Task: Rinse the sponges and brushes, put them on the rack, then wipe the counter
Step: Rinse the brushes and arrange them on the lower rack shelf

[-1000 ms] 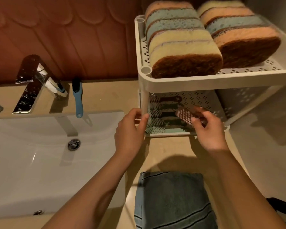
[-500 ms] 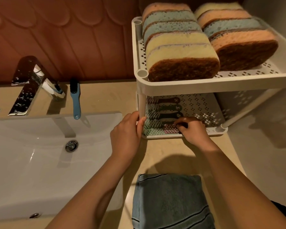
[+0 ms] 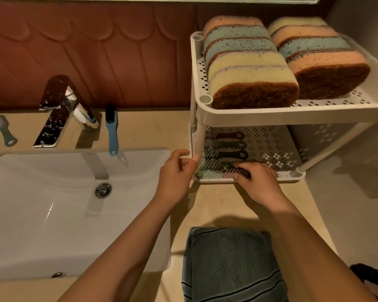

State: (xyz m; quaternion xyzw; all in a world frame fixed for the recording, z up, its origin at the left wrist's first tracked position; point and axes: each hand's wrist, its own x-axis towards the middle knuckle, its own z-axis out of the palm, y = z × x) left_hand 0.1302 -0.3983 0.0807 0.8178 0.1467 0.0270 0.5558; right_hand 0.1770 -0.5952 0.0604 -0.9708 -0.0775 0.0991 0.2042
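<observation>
Brush [image 3: 236, 172], pink bristly, on perforated rack [image 3: 303, 118]; R hand [image 3: 260, 186] fingers pinch it; L hand [image 3: 176, 175] fingers loose-curled.

White rectangular sink basin [image 3: 52, 214] set at left. Chrome drain stopper [image 3: 103, 189] seen in basin floor toward back; small overflow hole [image 3: 57, 274] in near wall. Chrome faucet [image 3: 59, 112] mounted behind basin, spotted with water droplets. Red-brown wall panel [image 3: 96, 51] behind, embossed with scalloped pattern. Dark object [image 3: 373, 277] cut off at lower right edge, not identifiable.

upper shelf [image 3: 292, 118] overhangs brushes [image 3: 225, 147]; shelf's right half open.
</observation>
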